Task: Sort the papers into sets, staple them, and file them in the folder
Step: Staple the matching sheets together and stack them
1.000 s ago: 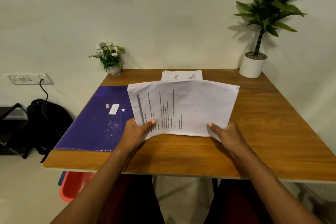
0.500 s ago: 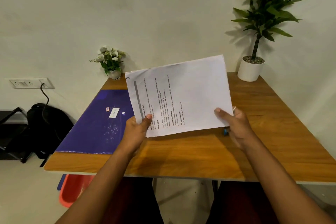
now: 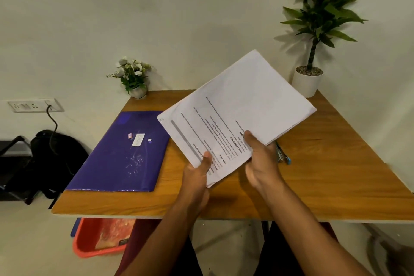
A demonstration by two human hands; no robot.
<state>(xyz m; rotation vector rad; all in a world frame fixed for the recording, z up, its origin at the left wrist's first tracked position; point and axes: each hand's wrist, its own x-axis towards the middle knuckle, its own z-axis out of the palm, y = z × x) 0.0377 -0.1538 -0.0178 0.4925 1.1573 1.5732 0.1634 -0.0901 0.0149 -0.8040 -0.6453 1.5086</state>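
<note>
Holding the stack of papers (image 3: 242,101) raised and tilted above the wooden table (image 3: 324,175) — pinching its near corner with the left hand (image 3: 197,177), thumb on top, and gripping the near edge with the right hand (image 3: 262,163), thumb pressing the print. Leaving the purple folder (image 3: 121,154) flat and closed on the table's left side.

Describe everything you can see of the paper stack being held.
The paper stack is several white printed sheets, the top page showing black text and a grey bar. It is held tilted and turned diagonally above the wooden table. The left hand pinches its near corner; the right hand grips the near edge.
</note>
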